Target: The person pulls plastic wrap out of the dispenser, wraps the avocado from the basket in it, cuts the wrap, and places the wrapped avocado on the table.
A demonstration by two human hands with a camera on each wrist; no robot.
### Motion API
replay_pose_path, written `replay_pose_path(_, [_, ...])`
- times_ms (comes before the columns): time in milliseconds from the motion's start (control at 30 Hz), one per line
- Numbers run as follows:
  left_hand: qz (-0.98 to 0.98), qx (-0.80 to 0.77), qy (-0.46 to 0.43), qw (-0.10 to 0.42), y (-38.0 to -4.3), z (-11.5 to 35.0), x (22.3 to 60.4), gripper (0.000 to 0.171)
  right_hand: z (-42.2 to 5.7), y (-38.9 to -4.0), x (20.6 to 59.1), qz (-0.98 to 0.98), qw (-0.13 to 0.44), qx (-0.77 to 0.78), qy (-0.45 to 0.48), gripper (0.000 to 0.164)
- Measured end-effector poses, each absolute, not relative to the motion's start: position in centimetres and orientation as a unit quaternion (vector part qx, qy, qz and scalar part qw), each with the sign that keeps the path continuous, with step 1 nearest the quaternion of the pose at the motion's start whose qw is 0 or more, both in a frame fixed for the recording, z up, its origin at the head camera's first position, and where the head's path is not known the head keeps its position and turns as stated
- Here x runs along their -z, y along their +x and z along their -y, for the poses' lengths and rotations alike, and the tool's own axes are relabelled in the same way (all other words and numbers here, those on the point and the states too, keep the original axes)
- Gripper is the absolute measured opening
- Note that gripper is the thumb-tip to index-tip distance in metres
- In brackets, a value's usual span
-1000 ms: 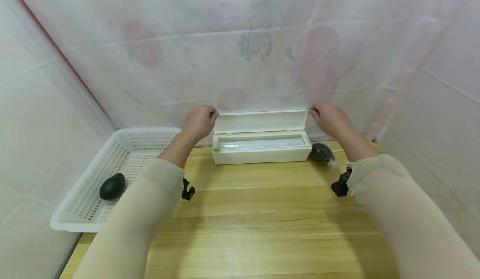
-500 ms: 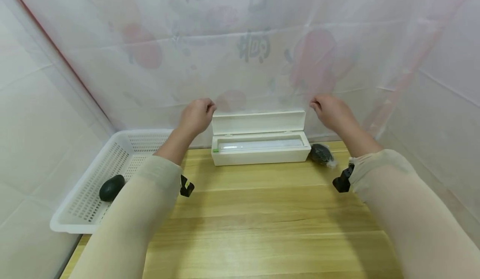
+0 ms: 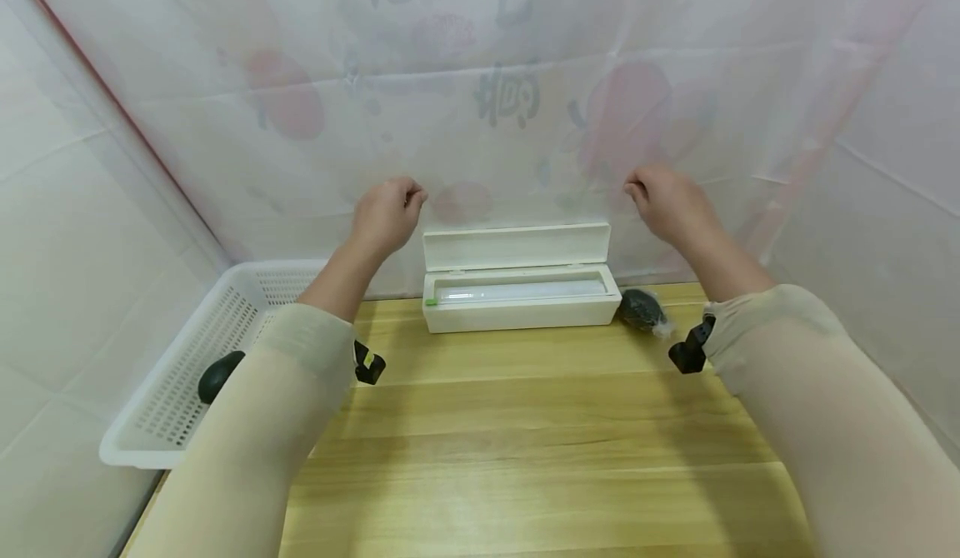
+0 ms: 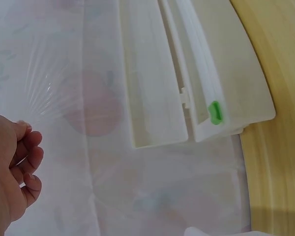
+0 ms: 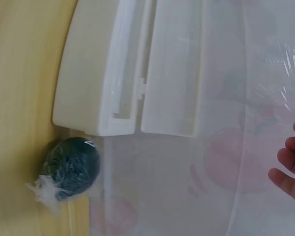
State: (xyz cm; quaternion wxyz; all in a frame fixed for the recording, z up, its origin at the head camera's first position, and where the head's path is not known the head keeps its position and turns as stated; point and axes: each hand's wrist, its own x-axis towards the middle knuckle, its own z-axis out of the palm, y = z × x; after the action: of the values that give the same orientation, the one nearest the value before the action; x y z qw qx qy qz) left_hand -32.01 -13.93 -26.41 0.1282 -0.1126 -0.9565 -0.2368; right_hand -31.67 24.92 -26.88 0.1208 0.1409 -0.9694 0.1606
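Basket (image 3: 138,457): left of white box (image 3: 521,318), my landmark;
Lid (image 3: 517,248): raised, presumably giving access to clear film (image 4: 46,88);
Film: above box, between left hand (image 3: 383,215) and right hand (image 3: 670,204);
Hands: well apart, both pinching film; I judge, for tautness;
Wrapped bundle (image 3: 640,310): dark; beside box's right end

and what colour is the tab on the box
Green; the tab shows best in the left wrist view.
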Motion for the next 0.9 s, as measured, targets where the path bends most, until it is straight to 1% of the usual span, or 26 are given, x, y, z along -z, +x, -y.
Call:
replay_pose_path(233, [0.951, 0.244, -0.114, 0.152, -31.8, 13.9, 25.2, 0.028, -24.7, -31.6, 25.7, 0.966, 0.143, -0.161, 0.144, 0.034])
replay_pose_path(600, [0.938, 0.251, -0.114, 0.209, -32.0, 13.9, 23.8, 0.027, -24.6, -31.9, 24.2, 0.962, 0.174, -0.161, 0.132, 0.037])
replay_pose_path(900, [0.927, 0.269, -0.109, 0.238, -31.9, 13.6, 22.6, 0.028, -24.2, -31.8, 22.9, 0.954, 0.220, -0.170, 0.113, 0.038])
